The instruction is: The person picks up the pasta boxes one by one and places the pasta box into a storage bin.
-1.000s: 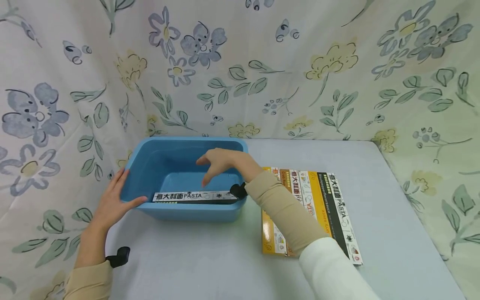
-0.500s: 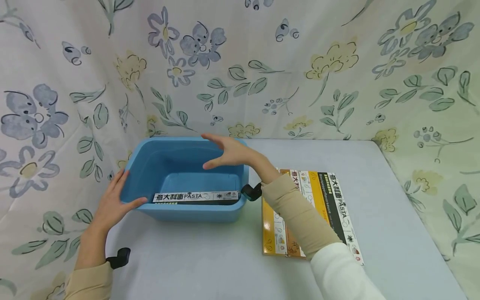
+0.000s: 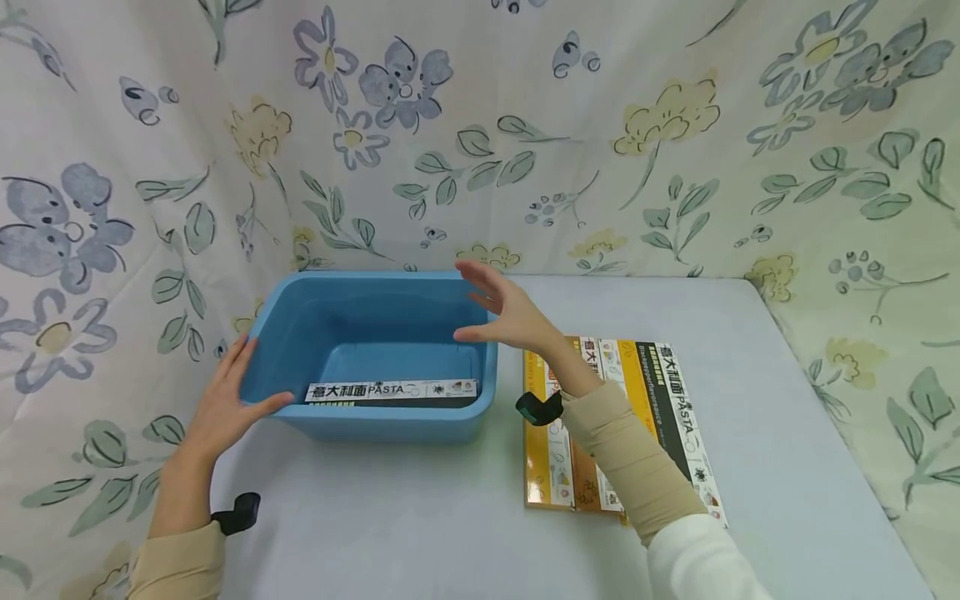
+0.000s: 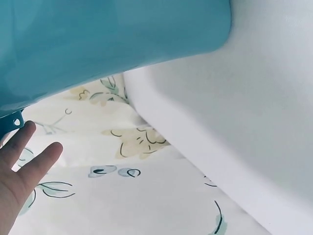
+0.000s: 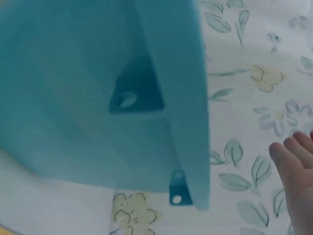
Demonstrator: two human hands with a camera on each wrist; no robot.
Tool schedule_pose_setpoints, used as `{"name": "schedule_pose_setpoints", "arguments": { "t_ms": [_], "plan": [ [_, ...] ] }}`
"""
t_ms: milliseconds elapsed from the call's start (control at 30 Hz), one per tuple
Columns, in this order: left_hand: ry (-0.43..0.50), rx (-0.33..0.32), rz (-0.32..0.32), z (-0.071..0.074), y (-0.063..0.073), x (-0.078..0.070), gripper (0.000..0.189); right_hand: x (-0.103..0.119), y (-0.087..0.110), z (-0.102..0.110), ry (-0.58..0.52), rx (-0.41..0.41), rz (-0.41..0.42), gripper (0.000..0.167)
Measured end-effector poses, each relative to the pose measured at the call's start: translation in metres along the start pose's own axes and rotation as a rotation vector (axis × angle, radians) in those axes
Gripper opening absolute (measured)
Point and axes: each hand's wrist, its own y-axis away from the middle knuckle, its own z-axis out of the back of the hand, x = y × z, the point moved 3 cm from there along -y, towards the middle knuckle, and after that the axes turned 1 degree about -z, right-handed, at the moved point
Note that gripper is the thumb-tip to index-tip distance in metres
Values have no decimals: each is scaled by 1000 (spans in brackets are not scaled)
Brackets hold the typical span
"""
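Note:
A blue plastic bin (image 3: 375, 427) stands at the left of the table, also seen from the side as a blue wall (image 4: 122, 39) in the left wrist view. Inside, along its front wall, lies a black and white pasta box (image 3: 393, 392). My left hand (image 3: 225, 408) rests against the bin's left front corner, fingers straight and thumb spread over the rim. Above the bin's right rim hovers my right hand (image 3: 513, 315), fingers spread and holding nothing. In the right wrist view its fingers (image 5: 288, 161) are apart from the bin.
To the right of the bin, several flat pasta boxes lie side by side, among them a black one (image 3: 660, 392) and a yellow one (image 3: 628, 367). My right forearm passes over them. A flowered curtain (image 3: 570, 183) hangs behind the white table (image 3: 787, 433).
My right hand has moved from over the bin's inside rightward to its right rim, its fingers spreading. The left hand, the bin and the pasta boxes have stayed put.

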Motion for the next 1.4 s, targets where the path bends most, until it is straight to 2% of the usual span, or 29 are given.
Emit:
{"name": "schedule_pose_setpoints", "arguments": {
  "t_ms": [133, 267, 567, 700, 833, 1067, 1200, 1400],
  "plan": [
    [-2, 0, -1, 1, -1, -1, 103, -8, 13, 9, -121, -53, 16, 116],
    [-1, 3, 3, 1, 0, -1, 103, -14, 28, 16, -173, -81, 14, 114],
    [7, 14, -1, 2, -2, -3, 103, -32, 68, 29, -187, -141, -56, 110],
    [1, 15, -3, 2, -2, -3, 103, -39, 85, 34, -230, -151, -57, 104],
    [2, 18, 1, 2, -1, -3, 103, -43, 100, 41, -252, -158, -67, 107],
    [1, 13, 0, 2, -1, -4, 103, -51, 124, 52, -213, -198, -120, 101],
    [0, 18, 4, 3, -1, -4, 103, -53, 137, 58, -194, -211, -121, 100],
    [-5, 16, 6, 3, 0, -5, 103, -53, 160, 66, -137, -283, -136, 94]
  ]
}}
